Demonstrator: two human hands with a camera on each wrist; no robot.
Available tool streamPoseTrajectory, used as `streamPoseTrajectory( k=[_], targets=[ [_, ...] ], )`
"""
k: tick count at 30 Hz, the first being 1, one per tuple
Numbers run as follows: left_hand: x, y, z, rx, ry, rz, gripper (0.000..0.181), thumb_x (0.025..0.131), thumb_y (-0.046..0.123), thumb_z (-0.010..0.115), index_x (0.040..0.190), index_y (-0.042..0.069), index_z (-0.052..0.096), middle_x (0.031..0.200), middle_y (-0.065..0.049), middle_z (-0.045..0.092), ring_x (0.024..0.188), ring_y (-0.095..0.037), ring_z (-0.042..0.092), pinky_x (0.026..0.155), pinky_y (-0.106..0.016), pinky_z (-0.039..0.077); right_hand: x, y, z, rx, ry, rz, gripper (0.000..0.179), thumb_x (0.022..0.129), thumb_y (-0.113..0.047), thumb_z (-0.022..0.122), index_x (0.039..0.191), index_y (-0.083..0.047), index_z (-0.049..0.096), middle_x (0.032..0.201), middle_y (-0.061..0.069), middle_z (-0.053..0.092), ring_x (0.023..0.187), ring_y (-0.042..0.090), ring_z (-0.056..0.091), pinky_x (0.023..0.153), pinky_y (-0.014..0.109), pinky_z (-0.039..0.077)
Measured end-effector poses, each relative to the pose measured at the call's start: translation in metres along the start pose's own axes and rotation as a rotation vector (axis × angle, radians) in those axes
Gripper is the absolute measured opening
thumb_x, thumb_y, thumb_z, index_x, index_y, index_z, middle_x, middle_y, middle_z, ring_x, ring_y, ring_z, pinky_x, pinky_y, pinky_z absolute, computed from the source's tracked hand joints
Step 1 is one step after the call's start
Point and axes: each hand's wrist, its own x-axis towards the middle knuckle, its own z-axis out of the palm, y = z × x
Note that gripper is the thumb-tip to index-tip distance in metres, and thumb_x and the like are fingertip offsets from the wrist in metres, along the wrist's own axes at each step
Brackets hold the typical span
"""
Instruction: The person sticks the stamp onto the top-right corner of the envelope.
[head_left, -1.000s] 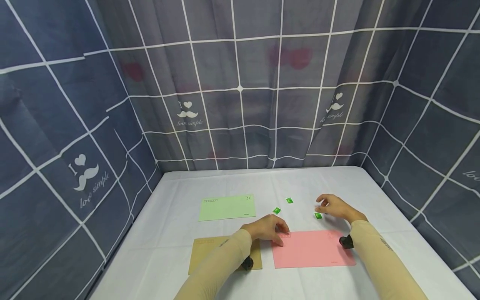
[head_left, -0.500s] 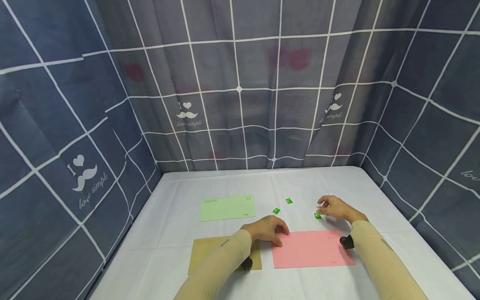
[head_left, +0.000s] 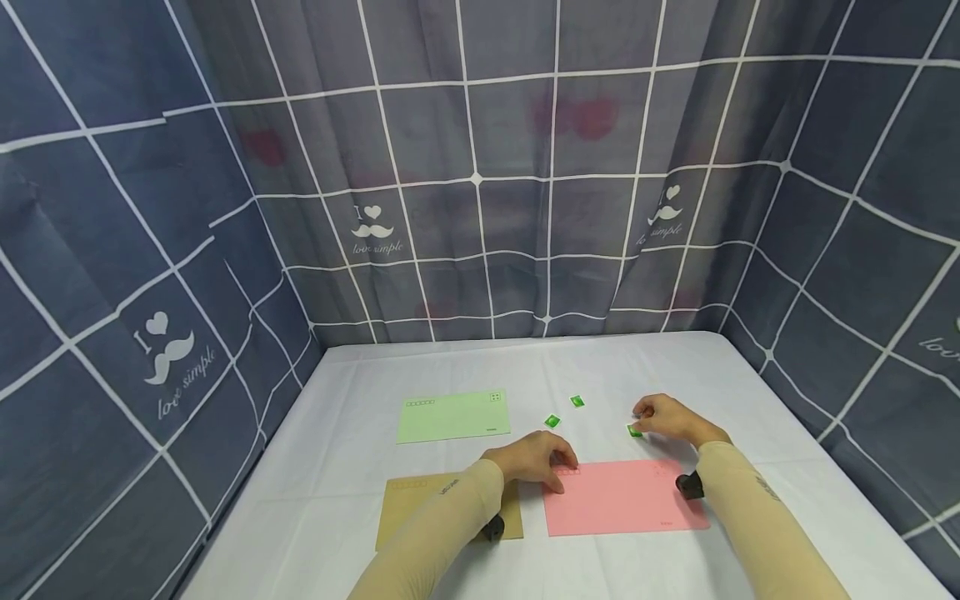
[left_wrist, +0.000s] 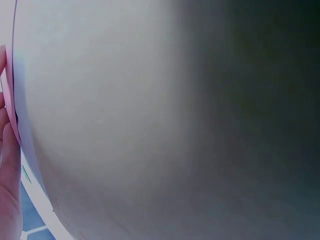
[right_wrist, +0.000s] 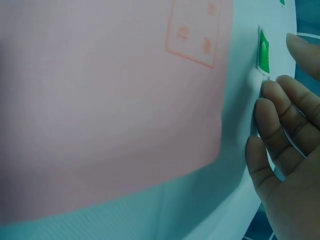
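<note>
My left hand [head_left: 530,457] rests at the upper left corner of a pink envelope [head_left: 626,500], fingers relaxed and touching it. In the left wrist view only some fingers [left_wrist: 9,175] show beside a strip of pink; a blurred pale surface fills most of that view. My right hand [head_left: 667,418] is above the pink envelope's far right part, with its fingertips right at a small green stamp [head_left: 633,430]. From the right wrist, that stamp [right_wrist: 264,52] lies just past the fingertips, and the thumb [right_wrist: 302,52] stands apart from the fingers.
Two more green stamps [head_left: 552,421] lie on the white tablecloth [head_left: 330,467] between the hands. A light green envelope [head_left: 453,417] is at the back left. Nearer, a brown envelope [head_left: 405,512] lies partly under the left forearm. Dark checked curtains [head_left: 517,208] surround the table.
My right hand has come slightly nearer, its fingertips closing in on the green stamp and covering more of it. The left hand stays in place on the pink envelope.
</note>
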Motion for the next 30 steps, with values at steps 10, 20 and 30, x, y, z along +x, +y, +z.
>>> streamPoseTrajectory(
  k=[10, 20, 30],
  targets=[
    [0.001, 0.0026, -0.0014, -0.003, -0.003, 0.0, 0.037, 0.072, 0.005, 0.089, 0.104, 0.015, 0.074, 0.096, 0.01, 0.069, 0.089, 0.0, 0.057, 0.087, -0.014, 0.047, 0.0008, 0.002, 0.0014, 0.011, -0.004, 0.008, 0.028, 0.084, -0.01, 0.074, 0.104, 0.008, 0.065, 0.088, 0.007, 0.061, 0.078, 0.019, 0.052, 0.067, 0.031, 0.045],
    [0.0001, 0.0011, 0.0012, -0.003, 0.006, -0.015, 0.037, 0.071, 0.006, 0.09, 0.103, 0.017, 0.074, 0.096, 0.012, 0.067, 0.088, 0.002, 0.056, 0.088, -0.015, 0.047, 0.0034, 0.0054, 0.0063, 0.017, 0.022, 0.014, 0.023, 0.081, -0.007, 0.074, 0.098, 0.006, 0.066, 0.084, 0.007, 0.061, 0.076, 0.017, 0.052, 0.066, 0.029, 0.045],
    [0.0003, 0.0033, -0.0009, 0.017, -0.006, -0.019, 0.037, 0.071, 0.006, 0.09, 0.102, 0.017, 0.073, 0.095, 0.012, 0.066, 0.088, -0.001, 0.056, 0.087, -0.015, 0.047, 0.0041, 0.0038, 0.0083, 0.008, 0.059, 0.025, 0.017, 0.08, -0.002, 0.075, 0.094, 0.006, 0.067, 0.083, 0.007, 0.062, 0.076, 0.018, 0.054, 0.068, 0.029, 0.046]
  ],
)
